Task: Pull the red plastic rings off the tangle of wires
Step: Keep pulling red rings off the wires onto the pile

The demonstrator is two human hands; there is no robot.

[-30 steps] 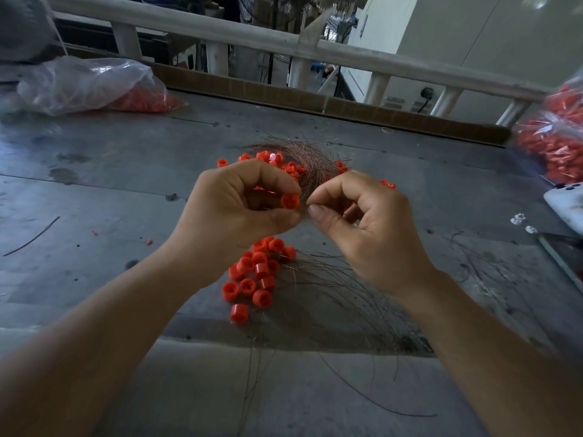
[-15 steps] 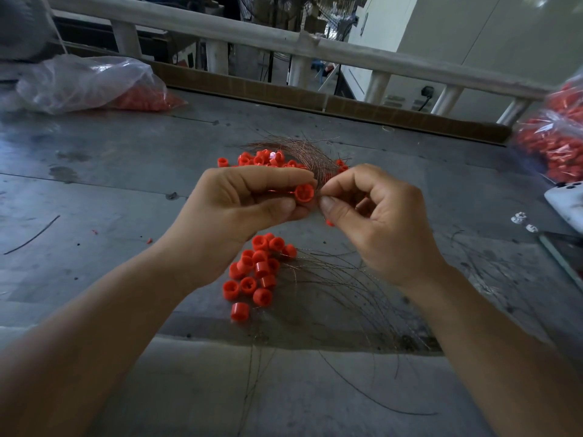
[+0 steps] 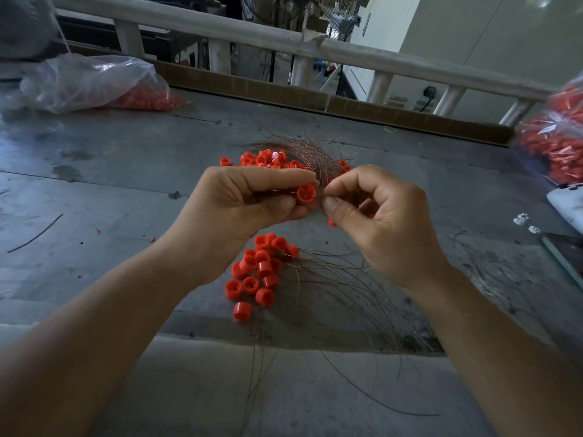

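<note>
Red plastic ring [image 3: 306, 193]: above table [image 3: 126, 184] centre, pinched in left hand [image 3: 249, 206], thumb and forefinger | right hand [image 3: 385, 222]: fingertips clamped on wire [image 3: 319, 181] just right of ring | likely pull: sideways apart

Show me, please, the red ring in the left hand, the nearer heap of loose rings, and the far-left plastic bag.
red ring [image 3: 306, 193]: head view, open face.
heap of loose rings [image 3: 263, 269]: head view, heap's middle.
plastic bag [image 3: 88, 80]: head view, clear side.
</note>
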